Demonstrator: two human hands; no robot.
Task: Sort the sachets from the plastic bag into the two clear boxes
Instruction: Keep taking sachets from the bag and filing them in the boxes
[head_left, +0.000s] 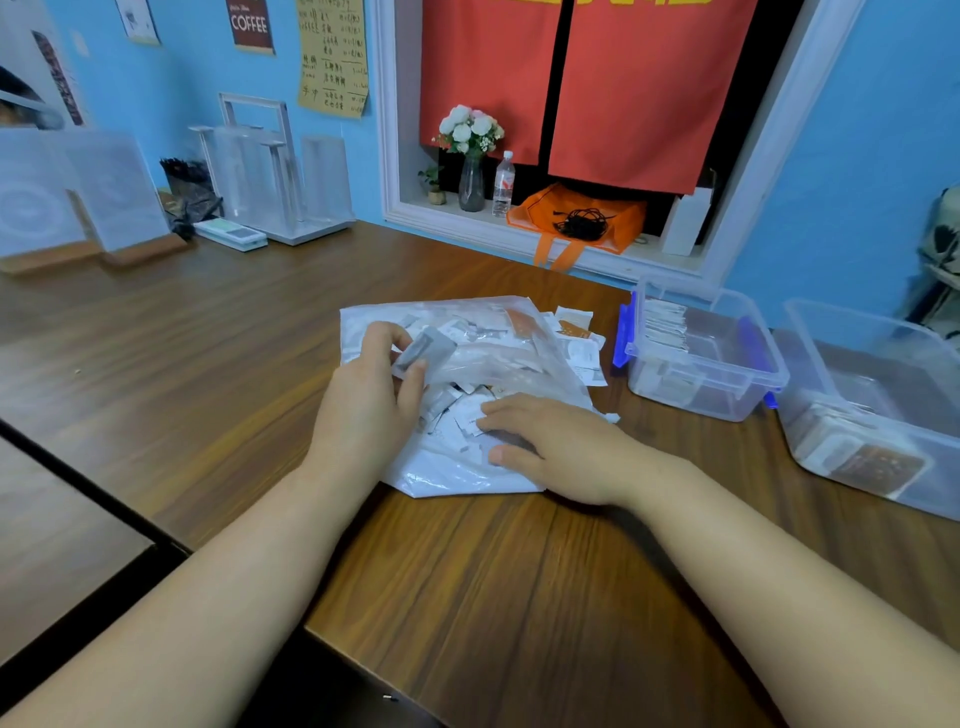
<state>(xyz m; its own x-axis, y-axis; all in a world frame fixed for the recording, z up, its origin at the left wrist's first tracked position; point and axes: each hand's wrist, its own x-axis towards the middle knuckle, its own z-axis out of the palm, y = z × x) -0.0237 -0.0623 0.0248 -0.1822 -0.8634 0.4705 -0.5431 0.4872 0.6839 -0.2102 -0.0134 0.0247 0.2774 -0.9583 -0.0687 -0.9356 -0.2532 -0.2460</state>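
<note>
Wide wooden table (208, 364) fills the view, blue wall behind w/ a red curtain (597, 88) in the window; on the sill an orange bag (576, 218), a vase of white flowers (470, 156) and a water bottle (503, 184).

Far right on the table, the bigger clear box (821, 364), no lid, brown and pale packets lying flat in its near end; just left of it, almost touching, the smaller clear box (691, 400) w/ blue latches, a row of white sachets standing on edge along its far-left side.

Centre table, the plastic bag (457, 478) lies flat, crumpled, stuffed w/ sachets, mostly white, some orange; its mouth faces the boxes, and a few loose sachets (582, 343) have spilled out between bag and smaller box.

Right hand (561, 452) is on the near part of the bag, palm down, fingers straight and pointing left, pressing on the sachets, gripping nothing.

Left hand (363, 410) is over the bag's left side, fingers curled; thumb and fingertips pinch one grey sachet (423, 351), held tilted just above the heap, well apart from both boxes.
</note>
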